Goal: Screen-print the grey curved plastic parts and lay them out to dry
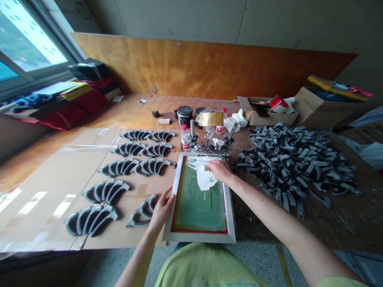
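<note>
A screen-printing frame [231,215] with a silver rim and green mesh lies on the wooden table in front of me. My right hand [220,170] is closed on a white cloth [205,179] and presses it onto the mesh near the frame's far end. My left hand [163,207] grips the frame's left rim, fingers curled over its edge. A clamp fixture [209,148] with dark knobs holds the frame's far side.
Rows of grey curved plastic parts [140,153] lie on cardboard to the left. A big heap of the same parts [299,159] fills the right. Ink jars [184,114], small bottles, tape and cardboard boxes [263,115] stand behind the frame. Stacked items sit by the window.
</note>
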Motion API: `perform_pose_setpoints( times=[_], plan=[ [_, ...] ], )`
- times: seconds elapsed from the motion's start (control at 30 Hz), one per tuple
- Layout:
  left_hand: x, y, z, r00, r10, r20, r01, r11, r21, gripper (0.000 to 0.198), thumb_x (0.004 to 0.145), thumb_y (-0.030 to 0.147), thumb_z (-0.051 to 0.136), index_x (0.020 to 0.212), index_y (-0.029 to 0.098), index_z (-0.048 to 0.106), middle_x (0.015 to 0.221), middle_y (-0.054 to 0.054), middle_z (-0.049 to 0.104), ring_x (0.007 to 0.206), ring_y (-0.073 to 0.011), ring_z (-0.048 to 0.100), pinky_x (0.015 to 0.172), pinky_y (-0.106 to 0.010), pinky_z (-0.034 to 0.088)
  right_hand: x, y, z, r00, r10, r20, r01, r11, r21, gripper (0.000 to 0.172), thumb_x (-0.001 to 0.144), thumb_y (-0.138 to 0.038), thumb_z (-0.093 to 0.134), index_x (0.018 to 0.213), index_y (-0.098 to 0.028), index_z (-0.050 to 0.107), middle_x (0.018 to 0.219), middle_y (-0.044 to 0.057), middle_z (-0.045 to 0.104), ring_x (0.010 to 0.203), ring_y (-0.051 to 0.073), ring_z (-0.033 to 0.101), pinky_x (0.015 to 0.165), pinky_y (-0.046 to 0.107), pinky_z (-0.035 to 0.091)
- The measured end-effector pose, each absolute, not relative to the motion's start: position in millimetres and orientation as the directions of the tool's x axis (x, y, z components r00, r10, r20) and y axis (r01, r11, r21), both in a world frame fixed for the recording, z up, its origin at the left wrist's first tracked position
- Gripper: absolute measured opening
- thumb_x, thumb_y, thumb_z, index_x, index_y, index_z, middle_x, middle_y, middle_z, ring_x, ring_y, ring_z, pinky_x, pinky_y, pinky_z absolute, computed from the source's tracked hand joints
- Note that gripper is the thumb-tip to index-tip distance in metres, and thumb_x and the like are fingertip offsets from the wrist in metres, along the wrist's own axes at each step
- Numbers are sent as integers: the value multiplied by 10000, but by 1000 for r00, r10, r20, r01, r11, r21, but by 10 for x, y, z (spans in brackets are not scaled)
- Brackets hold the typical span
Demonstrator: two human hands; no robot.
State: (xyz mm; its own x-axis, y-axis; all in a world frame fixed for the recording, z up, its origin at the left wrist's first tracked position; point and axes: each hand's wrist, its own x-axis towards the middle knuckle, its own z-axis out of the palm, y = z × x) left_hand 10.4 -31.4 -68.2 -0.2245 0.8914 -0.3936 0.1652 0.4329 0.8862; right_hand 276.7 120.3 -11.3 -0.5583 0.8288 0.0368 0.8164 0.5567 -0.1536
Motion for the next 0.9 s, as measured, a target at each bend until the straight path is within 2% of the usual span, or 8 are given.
perform_pose_setpoints(
  times=[0.1, 0.27, 0.33, 0.47, 0.57, 0.73, 0.83, 0.9],
  plan=[
    [103, -319, -705, -227, 886, -405, 145, 442, 885, 742, 747, 627, 609, 1352, 202, 556, 855, -35, 738, 714, -201, 667, 658, -288, 511, 2953, 945, -152, -716, 695, 64, 675, 713, -192, 258, 802, -17, 504, 877, -184, 685, 867, 63, 692, 891, 203, 593, 753, 287, 445],
    [115, -311, -736, -243, 880, -407, 145, 448, 882, 737, 749, 632, 606, 1337, 190, 566, 865, -47, 744, 724, -211, 675, 670, -300, 518, 3158, 895, 20, -809, 588, -25, 577, 785, -226, 259, 750, 6, 541, 835, -200, 674, 840, 32, 675, 856, 179, 583, 704, 259, 413],
    [121, -309, -719, -258, 879, -401, 145, 446, 883, 734, 740, 637, 612, 1315, 181, 584, 845, -51, 744, 717, -216, 676, 658, -301, 519, 3120, 977, 53, -791, 612, -19, 598, 765, -242, 215, 757, -24, 566, 796, -210, 666, 817, 20, 671, 830, 174, 581, 687, 257, 406],
    [124, -315, -647, -252, 884, -394, 150, 438, 886, 728, 727, 652, 619, 1277, 176, 605, 827, -57, 747, 705, -224, 679, 631, -299, 518, 2960, 937, -129, -671, 725, 152, 700, 688, -191, 228, 825, -41, 520, 888, -186, 683, 895, 65, 680, 904, 206, 571, 746, 293, 432],
    [119, -324, -606, -228, 888, -400, 141, 436, 889, 733, 740, 654, 610, 1297, 178, 575, 829, -55, 748, 691, -218, 679, 619, -294, 516, 2961, 710, -309, -698, 687, 201, 667, 726, -168, 284, 852, -24, 467, 970, -159, 687, 957, 98, 683, 925, 216, 568, 788, 317, 455],
    [107, -323, -566, -218, 883, -416, 141, 450, 882, 710, 760, 648, 606, 1299, 188, 563, 799, -43, 736, 711, -215, 679, 617, -283, 513, 3047, 734, -182, -661, 726, 190, 664, 684, -303, 263, 859, -108, 577, 1068, -223, 687, 989, 43, 705, 924, 195, 609, 803, 293, 484],
    [85, -316, -444, -192, 886, -421, 128, 448, 885, 762, 748, 639, 632, 1358, 197, 517, 795, -33, 732, 722, -214, 680, 623, -280, 518, 2946, 1103, 49, -508, 842, 180, 740, 534, -409, 462, 847, -227, 669, 1292, -320, 583, 1158, 3, 680, 962, 183, 631, 827, 283, 492],
    [63, -312, -277, -163, 892, -422, 91, 440, 894, 811, 744, 633, 644, 1415, 216, 463, 829, -31, 738, 741, -215, 684, 623, -278, 521, 2882, 1361, 187, -420, 897, 139, 800, 438, -410, 609, 829, -269, 699, 1394, -361, 488, 1206, 10, 658, 978, 197, 635, 837, 294, 489]
  ],
)
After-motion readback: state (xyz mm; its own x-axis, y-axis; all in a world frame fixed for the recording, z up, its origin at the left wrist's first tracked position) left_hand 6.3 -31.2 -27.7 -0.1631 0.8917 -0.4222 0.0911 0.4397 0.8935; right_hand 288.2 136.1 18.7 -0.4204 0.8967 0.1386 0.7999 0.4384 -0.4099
